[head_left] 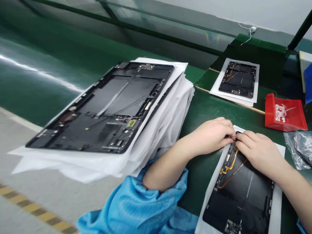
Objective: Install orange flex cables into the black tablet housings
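Note:
A black tablet back housing (246,191) with orange flex cables (229,167) lies on white sheet wrap in front of me. Both my hands meet at its far left corner. My left hand (214,136) is closed, thumb and fingers pinched at the corner's edge. My right hand (262,154) reaches across the housing's far end, its fingertips bent and pressed together beside the left ones. Whatever small part sits between the fingertips is hidden by them.
A tall stack of similar housings (117,97) between white sheets (168,113) stands left. Another housing (239,79) lies on white sheets farther back. To the right are a red bin (285,122) with white strips (280,112) and a clear plastic bag (298,146) with dark tweezer-like tips.

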### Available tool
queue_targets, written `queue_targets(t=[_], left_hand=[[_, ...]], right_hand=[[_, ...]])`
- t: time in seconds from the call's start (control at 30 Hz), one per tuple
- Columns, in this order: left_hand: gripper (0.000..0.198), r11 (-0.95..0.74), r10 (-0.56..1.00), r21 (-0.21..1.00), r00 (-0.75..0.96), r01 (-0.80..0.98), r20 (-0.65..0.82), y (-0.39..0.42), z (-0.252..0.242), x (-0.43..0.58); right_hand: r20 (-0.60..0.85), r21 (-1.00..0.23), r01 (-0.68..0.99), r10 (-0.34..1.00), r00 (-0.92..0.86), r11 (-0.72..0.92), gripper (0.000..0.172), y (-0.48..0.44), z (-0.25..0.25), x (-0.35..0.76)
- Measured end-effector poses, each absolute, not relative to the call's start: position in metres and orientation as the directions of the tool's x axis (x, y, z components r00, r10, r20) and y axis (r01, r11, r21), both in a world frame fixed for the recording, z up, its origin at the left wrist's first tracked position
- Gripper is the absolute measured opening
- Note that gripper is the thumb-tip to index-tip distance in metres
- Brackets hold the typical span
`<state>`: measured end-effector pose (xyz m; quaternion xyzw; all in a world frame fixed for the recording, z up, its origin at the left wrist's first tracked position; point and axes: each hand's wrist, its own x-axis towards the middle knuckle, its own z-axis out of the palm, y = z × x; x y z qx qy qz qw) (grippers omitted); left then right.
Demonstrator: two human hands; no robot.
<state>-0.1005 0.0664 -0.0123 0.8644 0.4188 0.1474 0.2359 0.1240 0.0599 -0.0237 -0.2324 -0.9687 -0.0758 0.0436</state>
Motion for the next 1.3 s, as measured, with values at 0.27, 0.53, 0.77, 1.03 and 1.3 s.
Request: queue_targets(t=[0.27,0.53,0.77,1.03,1.3], left_hand=[[0.010,-0.559,0.750,0.557,0.660,0.614,0.025,0.066,-0.015,-0.102],[0.009,-0.610,0.733,0.485,0.679,0.627,0.045,0.063,-0.017,-0.096],[0.007,-0.612,0.739,0.433,0.674,0.661,0.015,0.062,-0.017,-0.091],[0.006,-0.583,0.767,0.421,0.641,0.695,0.003,0.061,-0.017,-0.090],[0.004,-0.573,0.776,0.405,0.631,0.713,-0.014,0.060,-0.015,-0.087]], right_hand=[[0.147,0.092,0.477,0.462,-0.875,0.874,0.019,0.044,-0.022,0.130],[0.253,0.006,0.550,0.531,-0.809,0.835,0.021,0.030,-0.028,0.131],[0.289,-0.049,0.599,0.585,-0.758,0.799,0.020,0.031,-0.034,0.132],[0.324,-0.072,0.636,0.621,-0.714,0.768,0.024,0.032,-0.038,0.128],[0.351,-0.107,0.675,0.663,-0.661,0.730,0.022,0.032,-0.043,0.124]])
